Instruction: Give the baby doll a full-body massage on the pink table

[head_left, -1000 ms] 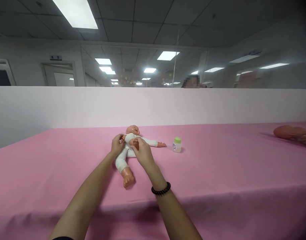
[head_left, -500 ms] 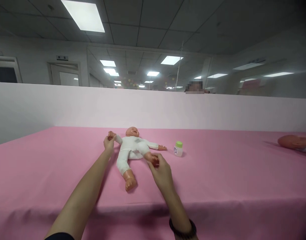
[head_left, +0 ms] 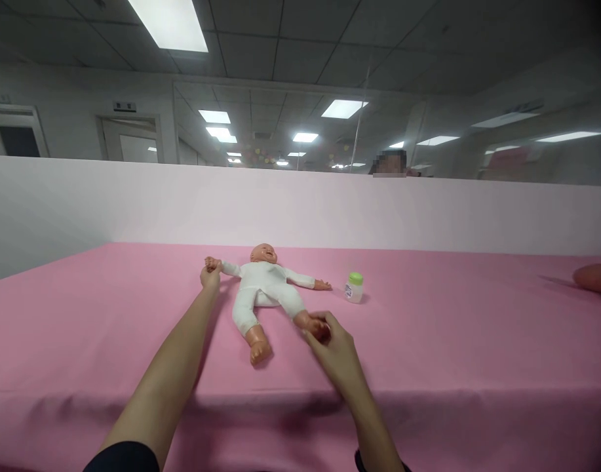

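A baby doll (head_left: 261,288) in a white romper lies on its back on the pink tablecloth (head_left: 428,341), head toward the far partition, arms spread. My left hand (head_left: 210,275) is closed on the doll's outstretched hand at the left. My right hand (head_left: 332,337) is closed on the doll's foot nearest me on the right, the leg drawn out straight. The doll's other leg lies free toward the table's front. A small bottle with a green cap (head_left: 354,287) stands upright just right of the doll's other arm.
A white partition (head_left: 428,210) runs along the far side of the table. At the far right edge lies part of another doll (head_left: 595,277). A person's head shows above the partition. The table's front edge runs across below my forearms.
The doll's arm and leg were folded over its body; my hands have pulled them apart, left hand out to the left, right hand toward me, so the doll lies spread out.
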